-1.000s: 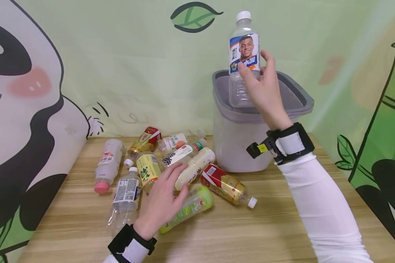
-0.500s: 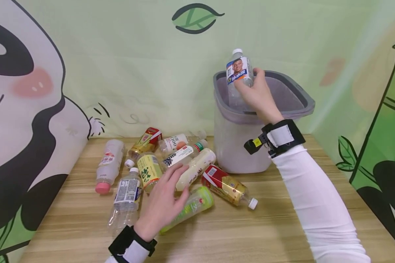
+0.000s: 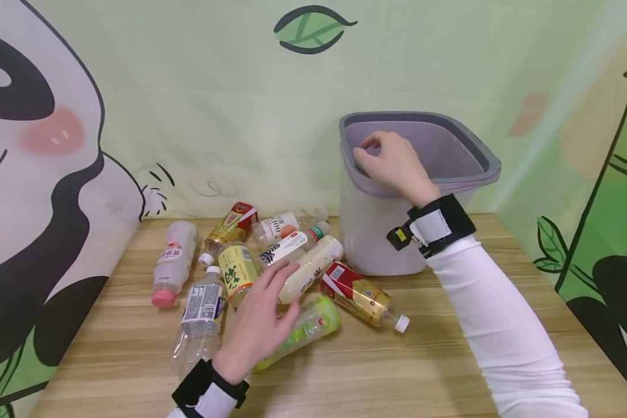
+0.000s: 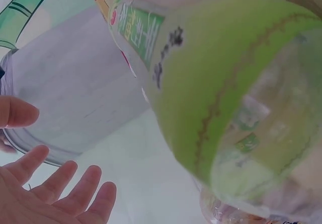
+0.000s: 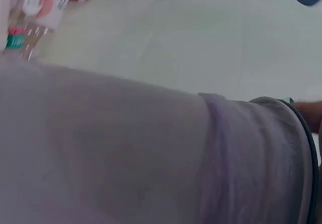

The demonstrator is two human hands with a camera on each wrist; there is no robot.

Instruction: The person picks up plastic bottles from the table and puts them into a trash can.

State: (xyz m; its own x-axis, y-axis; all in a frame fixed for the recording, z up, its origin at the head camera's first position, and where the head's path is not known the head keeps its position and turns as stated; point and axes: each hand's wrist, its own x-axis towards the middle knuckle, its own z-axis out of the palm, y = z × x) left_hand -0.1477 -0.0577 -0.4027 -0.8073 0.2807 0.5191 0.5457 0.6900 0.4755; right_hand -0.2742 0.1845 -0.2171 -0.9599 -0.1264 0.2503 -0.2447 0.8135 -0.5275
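Note:
My right hand (image 3: 397, 165) is over the near left rim of the grey-rimmed, lined trash bin (image 3: 381, 238), fingers loosely curved, with nothing visible between thumb and forefinger. In the right wrist view the bin's wall (image 5: 126, 143) fills most of the picture and only a bit of the hand shows at the right edge. My left hand (image 3: 256, 319) hovers above the bottles, fingers spread and holding nothing. Closest to it are a green-labelled bottle (image 3: 316, 322), large in the left wrist view, a cream-labelled bottle (image 3: 313, 267) and a yellow-labelled bottle (image 3: 237, 273).
On the wooden table (image 3: 423, 360) lie a pink-capped bottle (image 3: 173, 261), a clear bottle with a white label (image 3: 202, 305), a red-and-gold bottle (image 3: 360, 296) beside the bin, and several others. A printed cloth backdrop (image 3: 230, 116) stands behind.
My right hand has lowered to the bin with the clear bottle with a face on its label and let it go; the bottle is out of sight. My left hand has stayed still.

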